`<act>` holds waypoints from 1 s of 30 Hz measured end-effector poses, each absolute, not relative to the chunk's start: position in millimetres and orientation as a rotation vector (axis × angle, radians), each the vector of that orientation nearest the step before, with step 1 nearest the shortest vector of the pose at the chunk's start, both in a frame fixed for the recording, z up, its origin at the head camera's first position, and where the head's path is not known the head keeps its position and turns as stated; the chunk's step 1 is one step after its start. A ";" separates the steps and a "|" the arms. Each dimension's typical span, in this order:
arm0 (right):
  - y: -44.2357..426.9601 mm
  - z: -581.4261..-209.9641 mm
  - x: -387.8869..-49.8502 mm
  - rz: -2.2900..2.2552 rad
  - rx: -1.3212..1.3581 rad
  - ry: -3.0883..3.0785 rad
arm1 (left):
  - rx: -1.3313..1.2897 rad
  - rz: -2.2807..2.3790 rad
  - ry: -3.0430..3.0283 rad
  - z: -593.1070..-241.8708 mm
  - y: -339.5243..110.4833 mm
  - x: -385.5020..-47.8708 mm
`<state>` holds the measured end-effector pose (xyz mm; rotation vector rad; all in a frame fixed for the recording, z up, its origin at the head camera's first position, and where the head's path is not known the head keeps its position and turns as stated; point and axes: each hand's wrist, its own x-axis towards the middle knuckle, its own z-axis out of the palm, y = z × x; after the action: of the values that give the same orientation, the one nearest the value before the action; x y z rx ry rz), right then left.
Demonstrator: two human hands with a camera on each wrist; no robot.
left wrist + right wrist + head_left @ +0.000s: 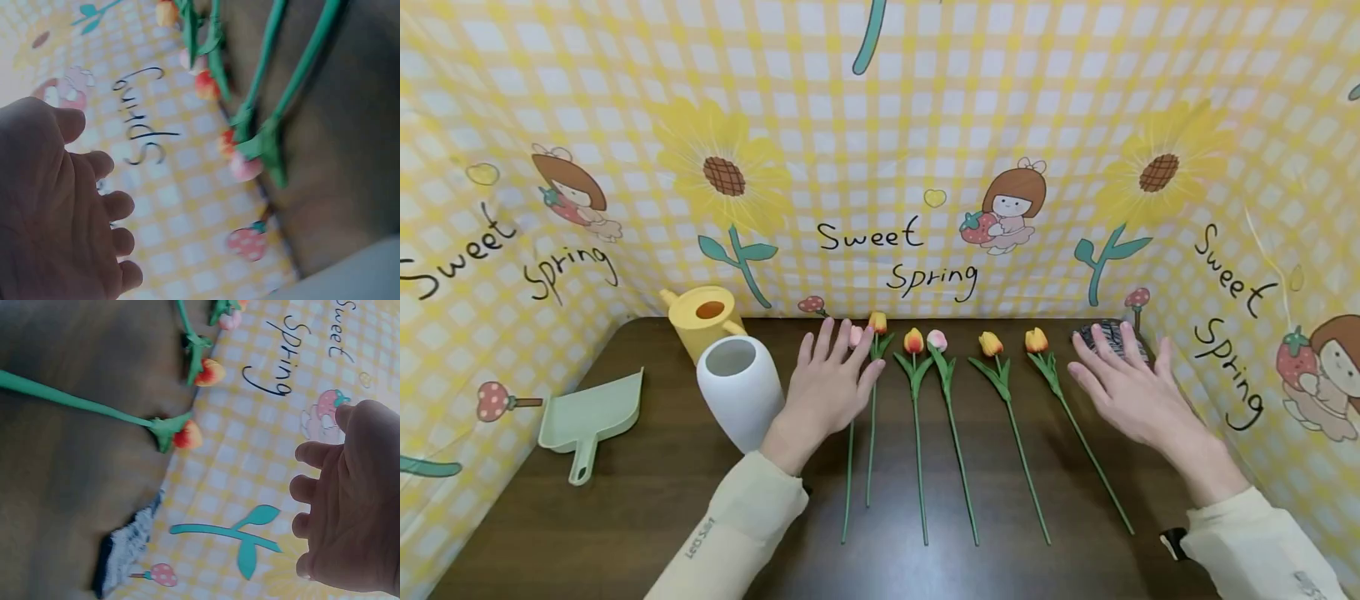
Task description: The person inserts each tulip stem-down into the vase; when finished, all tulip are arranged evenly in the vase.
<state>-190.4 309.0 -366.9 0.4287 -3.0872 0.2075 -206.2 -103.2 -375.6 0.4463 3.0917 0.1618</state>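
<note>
My left hand, fingers straight and spread, is raised over the two leftmost artificial tulips and holds nothing. It partly hides a pink tulip, beside an orange-yellow tulip. To the right lie a red-orange tulip, another pink tulip and two yellow-orange tulips, all with green stems toward me. My right hand is likewise spread and bare, raised in front of a dark patterned, cloth-like item at the back right. In the left wrist view, the left palm shows no contact.
Left of the tulips stands a white vase, in front of a yellow watering can. A pale green dustpan lies at the far left of the dark brown table. Yellow checked fabric encloses the back and sides.
</note>
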 end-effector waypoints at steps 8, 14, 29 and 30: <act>306.0 -345.6 -185.4 0.298 0.381 -3.042 | 0.998 0.176 3.053 -317.4 -114.6 -182.2; 306.9 -350.1 -180.7 0.600 0.390 -2.987 | 1.431 0.484 3.221 -272.4 -146.1 -168.5; 322.8 -426.4 -191.3 0.973 0.301 -2.996 | 1.626 1.613 3.123 -307.7 -234.9 -157.9; 323.0 -430.6 -192.8 0.968 0.299 -3.001 | 1.543 1.632 3.084 -313.0 -241.9 -157.7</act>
<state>-192.8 323.0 -430.6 0.2990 -3.0005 0.9680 -157.7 -241.9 -313.0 1.5434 3.0845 1.6317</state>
